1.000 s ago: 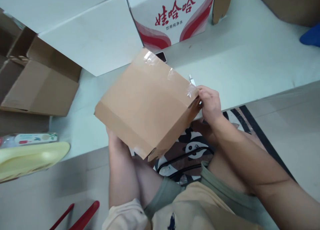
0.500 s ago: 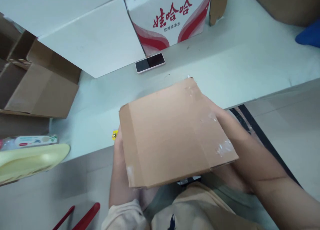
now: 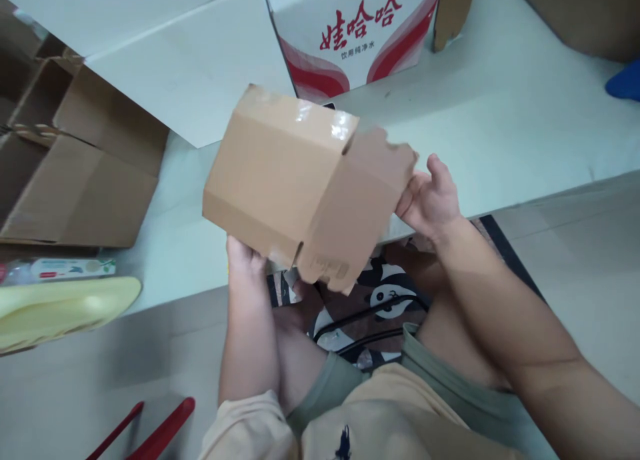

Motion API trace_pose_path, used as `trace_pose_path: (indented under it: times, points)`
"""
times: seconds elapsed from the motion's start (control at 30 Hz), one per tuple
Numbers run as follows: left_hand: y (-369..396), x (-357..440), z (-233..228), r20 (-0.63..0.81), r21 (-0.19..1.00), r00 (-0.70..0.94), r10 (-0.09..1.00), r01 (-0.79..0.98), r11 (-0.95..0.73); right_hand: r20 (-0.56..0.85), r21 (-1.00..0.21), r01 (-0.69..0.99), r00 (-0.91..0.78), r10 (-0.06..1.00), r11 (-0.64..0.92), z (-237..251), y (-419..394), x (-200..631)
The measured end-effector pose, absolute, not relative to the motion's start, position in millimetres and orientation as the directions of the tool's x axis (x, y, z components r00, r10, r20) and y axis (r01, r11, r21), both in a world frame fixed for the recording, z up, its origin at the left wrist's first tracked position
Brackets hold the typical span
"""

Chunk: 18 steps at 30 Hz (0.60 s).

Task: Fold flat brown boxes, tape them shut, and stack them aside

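I am observing a small brown cardboard box (image 3: pixel 295 180) being held in the air between both hands, above the near edge of the pale surface (image 3: pixel 500 133) and over the person's lap. The left hand (image 3: pixel 245 257) is supporting the box from underneath at its lower near corner; the fingers are hidden behind the cardboard, so I am judging it closed on the box rather than seeing the grip. The right hand (image 3: pixel 430 197) is sitting at the box's right end, with the thumb raised and the palm against the jagged edge of an end flap (image 3: pixel 373 173); it is touching the flap, but I cannot tell whether the fingers are pinching it. The hands are apart, one at each end of the box. The box's long axis is running roughly left to right between the hands and tilting, with the left end higher and farther from the body. The taped top edge (image 3: pixel 320 117) is facing away from the person; the flapped end is pointing toward the right hand, which is the nearer hand to that opening. Beyond the hands, a white carton with red characters (image 3: pixel 360 33) is standing on the surface. To the left of the left hand, an open brown carton (image 3: pixel 75 180) is lying well apart.
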<state>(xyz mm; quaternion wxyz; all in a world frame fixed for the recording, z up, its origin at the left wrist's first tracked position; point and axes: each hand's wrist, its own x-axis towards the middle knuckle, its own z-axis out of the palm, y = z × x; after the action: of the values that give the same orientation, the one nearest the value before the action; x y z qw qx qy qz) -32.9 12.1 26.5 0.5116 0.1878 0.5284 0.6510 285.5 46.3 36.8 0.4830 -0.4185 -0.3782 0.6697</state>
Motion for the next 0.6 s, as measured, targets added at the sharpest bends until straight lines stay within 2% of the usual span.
trace_pose_path:
  times: [0.13,0.3,0.43,0.6]
  points:
    - [14,-28,36,-0.223,0.883,-0.443,0.869,-0.469,-0.013,-0.183,-0.924,-0.301,-0.193,0.964,-0.235,28,41,273]
    - [8,-28,38,-0.156,0.863,-0.416,0.896,-0.499,-0.082,-0.186,-0.949,-0.248,-0.052,0.981,-0.193,24,33,264]
    - [15,-29,26,-0.198,0.832,-0.429,0.881,-0.548,-0.08,-0.168,-0.965,-0.207,0.002,0.986,-0.164,34,22,259]
    - [24,-20,28,-0.302,0.762,-0.362,0.882,-0.648,-0.005,-0.294,-0.927,-0.249,0.018,0.956,-0.28,57,12,265]
